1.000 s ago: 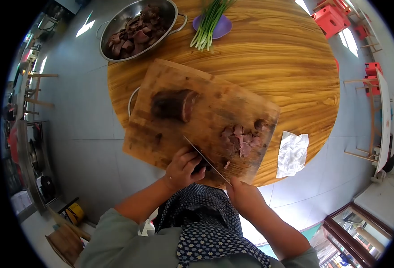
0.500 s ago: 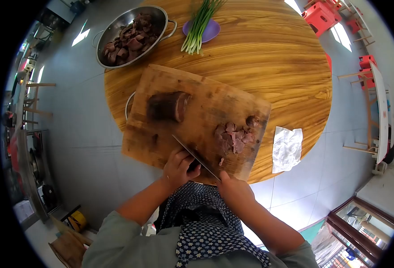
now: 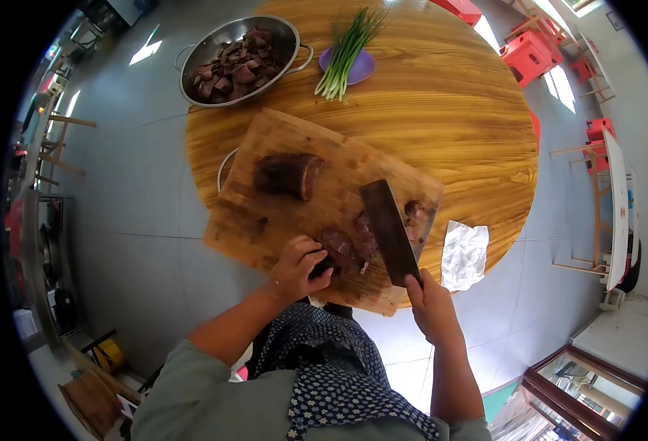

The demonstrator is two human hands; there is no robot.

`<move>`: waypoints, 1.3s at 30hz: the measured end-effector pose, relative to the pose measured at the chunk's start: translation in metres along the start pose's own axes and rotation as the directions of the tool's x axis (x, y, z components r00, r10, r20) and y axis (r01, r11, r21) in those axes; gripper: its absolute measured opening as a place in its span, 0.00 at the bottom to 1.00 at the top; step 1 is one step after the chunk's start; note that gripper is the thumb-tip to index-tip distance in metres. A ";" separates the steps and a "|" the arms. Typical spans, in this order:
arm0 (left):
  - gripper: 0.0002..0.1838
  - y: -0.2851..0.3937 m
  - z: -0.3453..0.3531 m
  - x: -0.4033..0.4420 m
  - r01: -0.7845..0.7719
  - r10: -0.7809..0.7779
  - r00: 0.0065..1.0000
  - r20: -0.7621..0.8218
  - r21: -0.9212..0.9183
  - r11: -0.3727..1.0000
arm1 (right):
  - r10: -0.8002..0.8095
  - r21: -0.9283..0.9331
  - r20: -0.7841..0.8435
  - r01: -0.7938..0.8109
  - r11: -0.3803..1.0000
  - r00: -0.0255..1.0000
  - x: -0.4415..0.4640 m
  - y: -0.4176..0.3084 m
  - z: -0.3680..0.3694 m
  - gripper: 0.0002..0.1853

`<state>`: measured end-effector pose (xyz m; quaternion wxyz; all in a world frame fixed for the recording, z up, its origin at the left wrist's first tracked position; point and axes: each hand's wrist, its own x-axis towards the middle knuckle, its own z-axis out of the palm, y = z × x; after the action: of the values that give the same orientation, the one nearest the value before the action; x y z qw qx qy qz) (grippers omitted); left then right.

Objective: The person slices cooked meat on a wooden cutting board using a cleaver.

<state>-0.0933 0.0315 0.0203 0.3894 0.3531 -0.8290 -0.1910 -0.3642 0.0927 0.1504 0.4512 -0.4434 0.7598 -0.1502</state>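
Note:
My right hand (image 3: 433, 305) grips the handle of a cleaver (image 3: 389, 228), its broad dark blade turned flat to view above the right part of the wooden cutting board (image 3: 339, 154). Partly hidden under that blade are meat slices (image 3: 367, 234) and a small end piece of meat (image 3: 414, 209). My left hand (image 3: 297, 270) is closed on a dark piece of meat (image 3: 324, 267) at the board's near side, mostly covered by the fingers. Just right of those fingers lie more cut slices (image 3: 341, 246). A large dark chunk of meat (image 3: 289, 176) rests at the board's left, its cut face to the right.
On the round wooden table (image 3: 442, 110), a metal two-handled pan (image 3: 287, 48) holds many meat pieces. Scallions (image 3: 352, 55) lie across a purple plate (image 3: 364, 68). A crumpled white paper (image 3: 465, 256) sits right of the board. Red stools (image 3: 526, 59) stand beyond the table.
My right hand has moved the cleaver away from my left hand, up and to the right, turning its blade flat. Slices now show beside my left hand, which still holds the meat.

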 end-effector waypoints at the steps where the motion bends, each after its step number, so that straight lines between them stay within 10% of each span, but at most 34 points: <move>1: 0.24 -0.001 0.001 0.000 0.003 -0.003 1.000 -0.004 -0.022 1.000 | -0.041 0.001 -0.031 0.041 0.999 0.999 -0.004 0.002 0.000 0.17; 14: 0.25 -0.003 0.003 -0.004 -0.019 0.019 1.000 -0.021 0.015 1.000 | -0.083 -0.364 0.180 0.145 0.920 0.980 -0.015 -0.004 0.045 0.15; 39: 0.25 0.006 0.014 -0.011 0.036 -0.037 0.999 0.025 0.035 0.999 | -0.144 -0.204 0.044 0.150 0.967 0.989 -0.036 -0.014 0.033 0.12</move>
<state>-0.1019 0.0445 0.0100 0.3693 0.3722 -0.8304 -0.1883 -0.3221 0.1199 0.1613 0.4015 -0.5452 0.7295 -0.0972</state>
